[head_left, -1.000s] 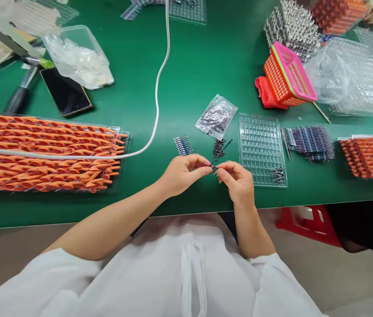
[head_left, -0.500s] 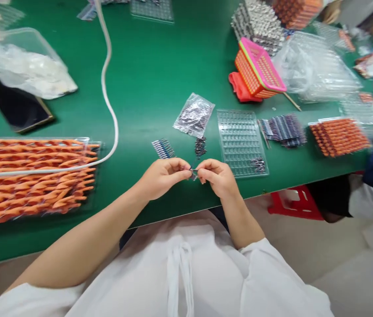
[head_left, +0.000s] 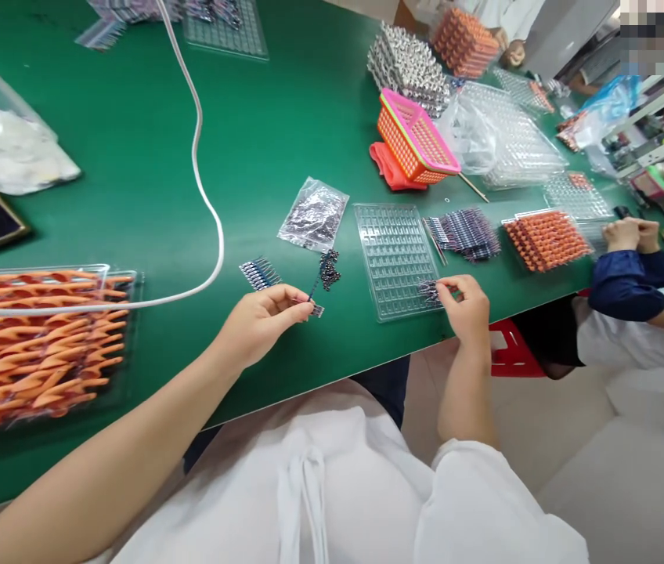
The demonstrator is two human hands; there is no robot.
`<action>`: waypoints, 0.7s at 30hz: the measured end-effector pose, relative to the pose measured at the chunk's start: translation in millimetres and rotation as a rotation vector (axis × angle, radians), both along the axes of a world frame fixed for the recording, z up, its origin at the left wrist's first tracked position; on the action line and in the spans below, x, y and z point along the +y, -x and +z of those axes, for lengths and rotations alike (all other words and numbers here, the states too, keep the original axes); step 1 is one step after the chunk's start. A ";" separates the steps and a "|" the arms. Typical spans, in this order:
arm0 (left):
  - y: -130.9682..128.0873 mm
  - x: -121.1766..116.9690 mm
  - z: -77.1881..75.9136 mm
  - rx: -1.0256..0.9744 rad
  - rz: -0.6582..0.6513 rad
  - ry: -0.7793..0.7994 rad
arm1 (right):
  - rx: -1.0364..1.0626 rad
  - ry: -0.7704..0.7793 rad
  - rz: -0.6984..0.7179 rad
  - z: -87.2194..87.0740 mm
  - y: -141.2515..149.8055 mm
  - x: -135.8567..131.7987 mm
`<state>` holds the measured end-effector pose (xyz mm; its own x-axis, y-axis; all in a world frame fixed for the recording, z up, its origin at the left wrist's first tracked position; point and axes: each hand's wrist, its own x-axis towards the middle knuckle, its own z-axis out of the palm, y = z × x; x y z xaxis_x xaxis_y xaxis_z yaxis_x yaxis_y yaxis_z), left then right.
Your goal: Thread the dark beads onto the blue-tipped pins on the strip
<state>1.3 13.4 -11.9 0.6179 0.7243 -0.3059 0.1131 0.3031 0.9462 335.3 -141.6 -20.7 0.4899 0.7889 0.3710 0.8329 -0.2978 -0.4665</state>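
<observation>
My left hand (head_left: 267,321) is closed in a pinch over the table's near side. Between its thumb and fingers is a small dark strip (head_left: 317,311), with a thin dark stem rising toward a pile of tiny dark beads or links (head_left: 329,270). My right hand (head_left: 467,309) has its thumb and fingertips together at the near right corner of a clear ribbed tray (head_left: 391,254). Its fingertips touch a small heap of dark metallic pieces (head_left: 427,291); what they grip is hidden. Left of the beads lies a row of slim blue-and-silver pieces (head_left: 260,273).
A clear bag (head_left: 314,213) of dark parts lies behind my hands. Stacked dark strips (head_left: 466,233) and an orange-filled tray (head_left: 546,240) are to the right. A white cable (head_left: 196,157) crosses orange twisted pieces (head_left: 32,352) on the left. A co-worker's hands (head_left: 631,233) rest far right.
My hands have parted. The right hand has moved right, from beside the left hand to the pieces on the clear tray. The left hand still pinches a small part, and the camera view has shifted.
</observation>
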 end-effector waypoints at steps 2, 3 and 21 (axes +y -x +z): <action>-0.8 0.5 -1.7 -0.016 0.025 0.006 | -0.076 0.027 -0.005 -5.8 -6.3 -1.8; -0.9 1.3 -2.5 -0.026 0.043 0.007 | -0.100 0.023 -0.006 -7.1 -3.8 -1.4; -0.3 9.1 -1.4 -0.098 0.163 -0.038 | -0.189 0.262 0.515 -7.8 143.6 95.8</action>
